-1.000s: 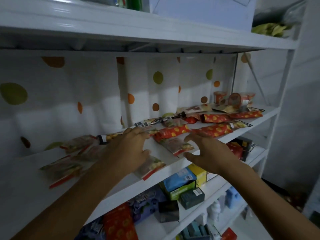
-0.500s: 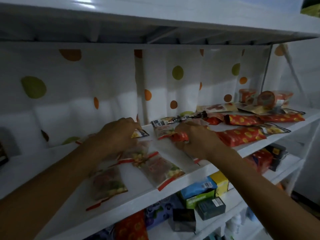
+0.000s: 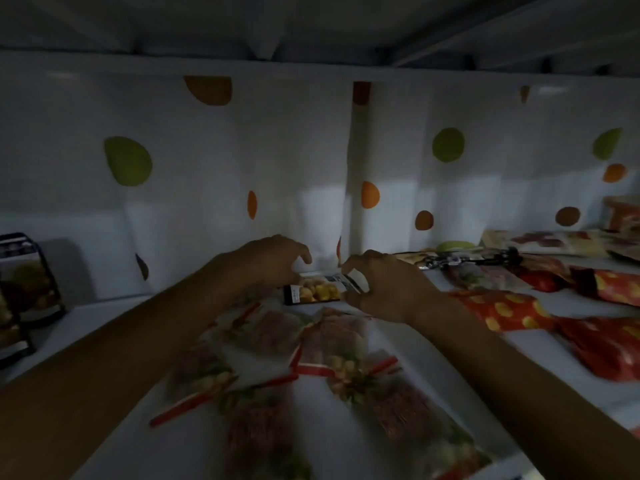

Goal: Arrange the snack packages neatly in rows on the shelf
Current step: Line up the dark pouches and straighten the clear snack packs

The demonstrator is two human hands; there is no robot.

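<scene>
Risk lies in our forearms (image 3: pixel 138 344) brushing the clear packets (image 3: pixel 349 372) askew, since our right grip (image 3: pixel 384 289) pinches the yellow snack packet (image 3: pixel 317 291) far back on the shelf (image 3: pixel 97 327) by the dotted curtain (image 3: pixel 207 168), while we cannot tell whether our curled left grip (image 3: pixel 268 263) holds it.

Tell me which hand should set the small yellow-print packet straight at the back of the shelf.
Right. The right hand pinches the yellow-print packet at its right end. The left hand curls over the other end, its contact hidden.
</scene>
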